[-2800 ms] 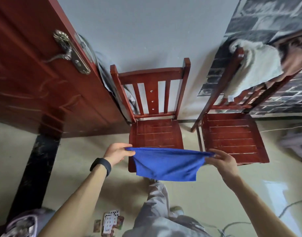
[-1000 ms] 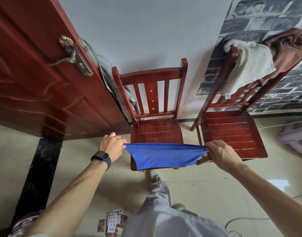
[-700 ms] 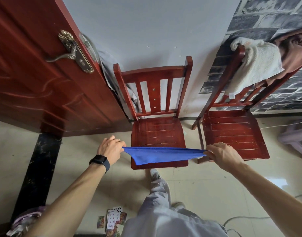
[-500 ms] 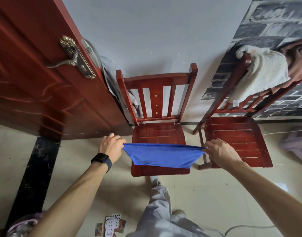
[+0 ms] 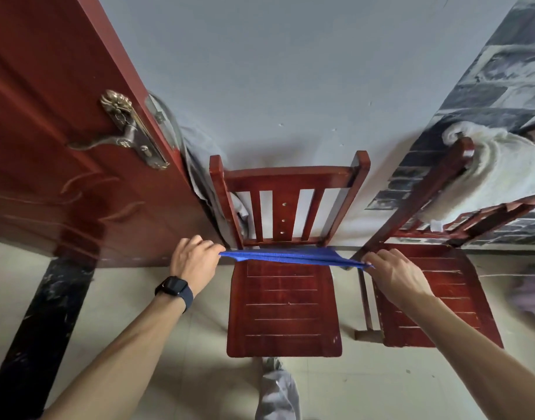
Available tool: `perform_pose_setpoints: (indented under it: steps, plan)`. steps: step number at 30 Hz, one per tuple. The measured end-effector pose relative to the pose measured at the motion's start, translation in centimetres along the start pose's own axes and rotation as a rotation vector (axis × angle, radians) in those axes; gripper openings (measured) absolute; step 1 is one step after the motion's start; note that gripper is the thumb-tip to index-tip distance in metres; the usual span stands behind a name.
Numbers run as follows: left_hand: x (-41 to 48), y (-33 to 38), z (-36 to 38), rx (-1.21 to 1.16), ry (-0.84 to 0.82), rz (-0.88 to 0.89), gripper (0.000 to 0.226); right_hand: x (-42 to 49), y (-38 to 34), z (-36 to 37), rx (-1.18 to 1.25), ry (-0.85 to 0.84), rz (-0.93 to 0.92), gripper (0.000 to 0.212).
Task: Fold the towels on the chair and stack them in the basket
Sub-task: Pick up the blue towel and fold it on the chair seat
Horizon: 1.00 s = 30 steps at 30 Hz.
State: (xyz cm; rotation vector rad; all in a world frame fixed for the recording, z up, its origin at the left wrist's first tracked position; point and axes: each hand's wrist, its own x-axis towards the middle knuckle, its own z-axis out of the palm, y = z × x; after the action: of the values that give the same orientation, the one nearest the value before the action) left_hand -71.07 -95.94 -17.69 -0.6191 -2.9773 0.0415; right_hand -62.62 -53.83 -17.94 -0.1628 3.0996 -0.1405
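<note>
Head camera, looking forward and down: a blue towel (image 5: 293, 257) is stretched flat and taut, seen almost edge-on as a thin band, over the rear of a red wooden chair (image 5: 284, 307) seat, close to the backrest. Whether it touches the seat cannot be told. It appears already doubled over, with layered edges showing at its right end.

Each end is pinched. The left hand (image 5: 193, 263), with a dark smartwatch (image 5: 174, 291) on its wrist, grips the left end with fingers closed on the cloth. The right hand (image 5: 395, 272) is clamped on the right end in the same way. The towel runs straight between the two grips, with no slack hanging.

By my judgement the task is at an early stage: this towel is mid-fold, and it probably needs laying down for at least one more fold. A white fluffy towel (image 5: 496, 177) hangs unfolded over the backrest of a second red chair (image 5: 442, 298) just to the right, with a brownish cloth partly visible beyond it at the frame's edge. No basket is in view, so nothing can be confirmed as stacked.

A red door (image 5: 48, 147) with a brass handle stands open at left.
</note>
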Motion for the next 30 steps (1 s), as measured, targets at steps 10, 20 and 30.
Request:
perform_pose_setpoints:
  steps: [10, 20, 30]
  plan:
    - [-10.8, 4.4, 13.7, 0.049, -0.346, 0.133, 0.024, -8.5, -0.6, 15.2, -0.053, -0.305, 0.115, 0.024]
    - [-21.1, 6.3, 22.0, -0.233, -0.608, -0.048, 0.011, -17.8, -3.4, 25.0, 0.228, -0.648, 0.326, 0.008]
    - [-11.4, 3.9, 25.3, -1.355, -0.599, -1.008, 0.006, -9.0, 0.4, 25.4, 1.105, -0.391, 1.005, 0.027]
